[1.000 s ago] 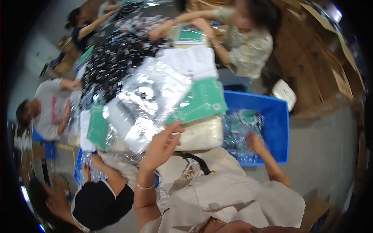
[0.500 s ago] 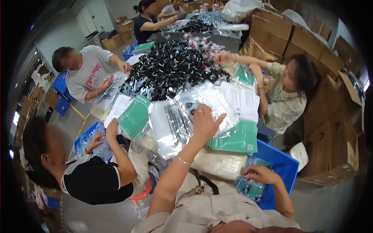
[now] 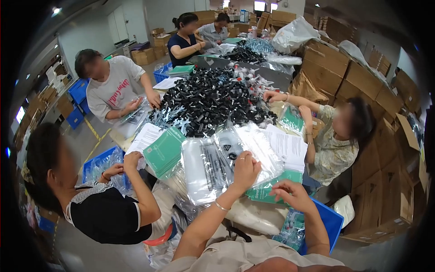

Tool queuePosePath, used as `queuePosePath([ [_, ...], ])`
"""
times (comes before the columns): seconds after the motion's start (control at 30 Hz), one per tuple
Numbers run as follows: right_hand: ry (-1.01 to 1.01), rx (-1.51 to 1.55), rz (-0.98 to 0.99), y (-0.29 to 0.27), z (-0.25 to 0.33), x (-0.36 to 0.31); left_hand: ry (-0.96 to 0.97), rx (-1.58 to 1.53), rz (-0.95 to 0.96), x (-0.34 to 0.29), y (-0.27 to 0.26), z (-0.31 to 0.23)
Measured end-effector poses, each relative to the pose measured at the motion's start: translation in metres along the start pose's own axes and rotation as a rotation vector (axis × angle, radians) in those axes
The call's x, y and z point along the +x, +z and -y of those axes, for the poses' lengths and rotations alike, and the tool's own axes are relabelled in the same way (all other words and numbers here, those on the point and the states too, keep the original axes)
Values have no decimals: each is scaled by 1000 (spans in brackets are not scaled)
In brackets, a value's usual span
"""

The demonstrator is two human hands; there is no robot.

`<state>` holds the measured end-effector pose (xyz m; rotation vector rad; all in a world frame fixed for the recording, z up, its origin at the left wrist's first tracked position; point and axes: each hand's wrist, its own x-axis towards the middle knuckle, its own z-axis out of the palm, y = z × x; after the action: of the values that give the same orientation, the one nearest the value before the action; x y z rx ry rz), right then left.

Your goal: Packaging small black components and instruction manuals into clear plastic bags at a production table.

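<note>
A stack of clear plastic bags (image 3: 195, 158) with dark print lies at the near edge of the table. My left hand (image 3: 247, 171) is on its right part, fingers curled in and closed on the plastic. To the right, my right hand (image 3: 293, 195) hovers with bent fingers apart and nothing in them, close above the green booklets (image 3: 262, 195). Printed white sheets (image 3: 292, 147) lie beyond these booklets, partly under the bags. Below my right hand stands a blue bin (image 3: 333, 222) holding filled clear packets (image 3: 290, 225) with green inside.
A large heap of black parts (image 3: 213, 97) fills the table's middle, with grey wrench-like pieces (image 3: 170, 119) at its left. Co-workers sit left and right; one's hands hold something near another green booklet stack (image 3: 163, 152). Cardboard boxes (image 3: 380, 167) are piled along the right.
My left hand has gone from spread fingers to closed on the bags. My right hand has risen from over the bin toward the booklets. The view has tilted up.
</note>
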<state>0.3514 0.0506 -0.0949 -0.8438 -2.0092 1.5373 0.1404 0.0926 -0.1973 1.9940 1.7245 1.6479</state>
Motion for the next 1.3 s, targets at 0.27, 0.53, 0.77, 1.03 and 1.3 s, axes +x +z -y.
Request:
queuePosePath([
  [0.27, -127, -209, 51, 15, 33, 65, -30, 71, 11, -2, -13, 2],
  [0.53, -118, -562, -188, -2, -6, 143, 92, -64, -106, -2, -26, -2],
  [0.77, 106, -475, -1, -19, -24, 195, 231, -68, -17, -3, -35, -7],
  [1.03, 164, 43, 254, 12, 4, 179, -384, -751, 29, 11, -69, 9],
  [1.3, 71, 150, 306, 47, -14, 182, -509, -584, 232, 4, -103, -2],
])
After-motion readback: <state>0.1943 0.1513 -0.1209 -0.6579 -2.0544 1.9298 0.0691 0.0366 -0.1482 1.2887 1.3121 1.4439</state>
